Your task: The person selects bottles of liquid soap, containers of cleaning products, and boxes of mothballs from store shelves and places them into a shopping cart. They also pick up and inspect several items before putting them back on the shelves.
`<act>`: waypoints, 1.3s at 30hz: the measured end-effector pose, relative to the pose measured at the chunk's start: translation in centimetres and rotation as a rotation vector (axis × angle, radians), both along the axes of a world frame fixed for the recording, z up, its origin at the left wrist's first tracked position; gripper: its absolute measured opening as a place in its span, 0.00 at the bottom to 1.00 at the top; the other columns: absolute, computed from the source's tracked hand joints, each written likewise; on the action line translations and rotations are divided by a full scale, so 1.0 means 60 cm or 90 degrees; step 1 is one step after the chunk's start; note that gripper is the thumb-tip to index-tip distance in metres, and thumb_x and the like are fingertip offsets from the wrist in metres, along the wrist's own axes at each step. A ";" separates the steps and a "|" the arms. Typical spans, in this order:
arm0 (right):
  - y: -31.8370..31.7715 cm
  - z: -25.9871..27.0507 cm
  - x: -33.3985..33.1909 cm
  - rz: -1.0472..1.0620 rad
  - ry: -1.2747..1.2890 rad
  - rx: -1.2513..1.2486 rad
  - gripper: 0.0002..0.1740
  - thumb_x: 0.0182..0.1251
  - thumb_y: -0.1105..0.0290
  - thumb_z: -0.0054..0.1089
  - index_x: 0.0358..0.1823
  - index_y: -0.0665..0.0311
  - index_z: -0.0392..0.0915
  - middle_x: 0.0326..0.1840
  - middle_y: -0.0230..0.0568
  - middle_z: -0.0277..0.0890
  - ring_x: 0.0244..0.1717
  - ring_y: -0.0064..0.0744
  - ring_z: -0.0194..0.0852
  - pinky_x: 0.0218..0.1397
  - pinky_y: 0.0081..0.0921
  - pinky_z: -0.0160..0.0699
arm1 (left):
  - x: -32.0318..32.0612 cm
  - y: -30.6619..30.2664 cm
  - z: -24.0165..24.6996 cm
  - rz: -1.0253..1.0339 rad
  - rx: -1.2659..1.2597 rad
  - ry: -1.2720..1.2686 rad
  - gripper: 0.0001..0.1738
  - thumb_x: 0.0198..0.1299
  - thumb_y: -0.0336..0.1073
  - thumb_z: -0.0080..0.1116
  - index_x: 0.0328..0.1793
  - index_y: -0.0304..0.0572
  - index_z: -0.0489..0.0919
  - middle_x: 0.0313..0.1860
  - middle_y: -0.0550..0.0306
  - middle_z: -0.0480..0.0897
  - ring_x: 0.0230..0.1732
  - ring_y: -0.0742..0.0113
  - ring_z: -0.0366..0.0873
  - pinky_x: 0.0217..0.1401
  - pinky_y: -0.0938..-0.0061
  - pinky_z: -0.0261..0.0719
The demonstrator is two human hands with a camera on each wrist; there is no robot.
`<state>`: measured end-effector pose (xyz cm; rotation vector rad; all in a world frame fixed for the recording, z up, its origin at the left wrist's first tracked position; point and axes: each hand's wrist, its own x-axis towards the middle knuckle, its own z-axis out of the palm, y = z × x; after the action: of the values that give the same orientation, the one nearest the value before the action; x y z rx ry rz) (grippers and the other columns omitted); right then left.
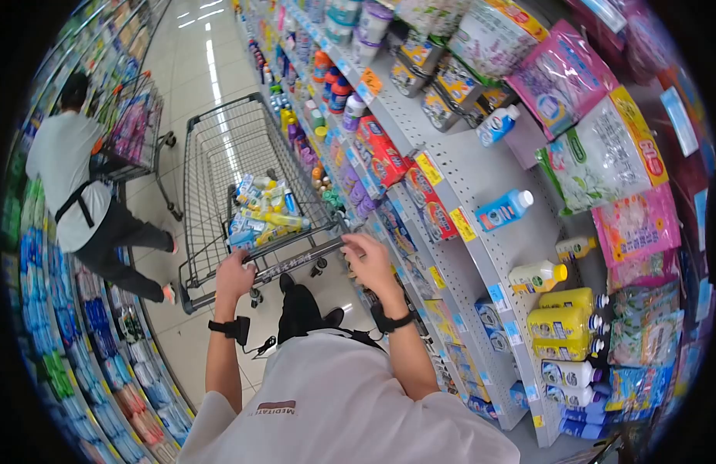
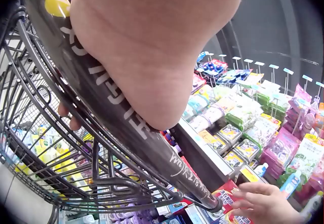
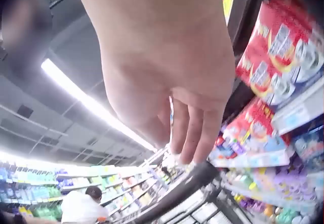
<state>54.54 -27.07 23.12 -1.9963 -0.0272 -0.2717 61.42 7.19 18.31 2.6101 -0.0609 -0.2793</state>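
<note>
A grey wire shopping cart [image 1: 219,147] stands in front of me, with a dark handle bar [image 1: 296,261] across its near side. My left hand [image 1: 236,274] grips the bar left of its middle; in the left wrist view its fingertips [image 2: 69,118] show on the far side. By the bar's right end is my right hand [image 1: 369,265], fingers loosely bent, the bar not enclosed in them. In the right wrist view those fingers [image 3: 190,138] hang right at the dark bar [image 3: 177,193]. Yellow and blue packs and bottles [image 1: 267,210] lie heaped inside the cart.
Close on my right runs a grey shelf [image 1: 482,267] with bottles, red packs [image 1: 429,203] and hanging bags [image 1: 605,151]. Stocked shelves [image 1: 87,340] line the left. A person [image 1: 80,170] beside another loaded cart [image 1: 138,127] stands ahead left. Pale floor tiles [image 1: 196,46] extend forward.
</note>
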 end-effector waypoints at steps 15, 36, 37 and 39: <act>-0.295 0.410 -0.345 -0.698 -0.094 -0.228 0.12 0.71 0.74 0.63 0.52 0.72 0.84 0.46 0.49 0.86 0.45 0.37 0.86 0.51 0.29 0.83 | 0.017 0.022 -0.041 -0.083 -0.023 -0.007 0.19 0.62 0.31 0.57 0.60 0.36 0.80 0.51 0.34 0.85 0.55 0.35 0.82 0.60 0.52 0.77; -0.592 0.421 -0.233 -0.728 0.406 -0.327 0.32 0.64 0.66 0.51 0.70 0.69 0.74 0.76 0.60 0.69 0.76 0.52 0.70 0.76 0.40 0.71 | 0.027 0.034 -0.048 -0.100 -0.078 0.029 0.19 0.63 0.27 0.55 0.59 0.27 0.79 0.56 0.30 0.84 0.60 0.35 0.81 0.63 0.55 0.76; -0.599 0.415 -0.233 -0.750 0.396 -0.343 0.32 0.65 0.66 0.51 0.72 0.64 0.73 0.76 0.56 0.70 0.75 0.51 0.70 0.75 0.39 0.72 | 0.032 0.036 -0.050 -0.102 -0.078 0.025 0.19 0.63 0.27 0.55 0.59 0.27 0.79 0.56 0.30 0.84 0.60 0.35 0.81 0.63 0.55 0.76; -0.610 0.413 -0.234 -0.775 0.385 -0.358 0.32 0.66 0.65 0.51 0.73 0.60 0.72 0.77 0.53 0.70 0.75 0.50 0.71 0.74 0.39 0.73 | 0.037 0.043 -0.064 -0.115 -0.056 0.013 0.18 0.63 0.26 0.55 0.59 0.27 0.79 0.55 0.30 0.84 0.59 0.35 0.81 0.63 0.55 0.76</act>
<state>40.50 -63.67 47.89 -2.3243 1.6792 -0.4289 63.62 9.78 14.45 2.5171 -0.2966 -0.3580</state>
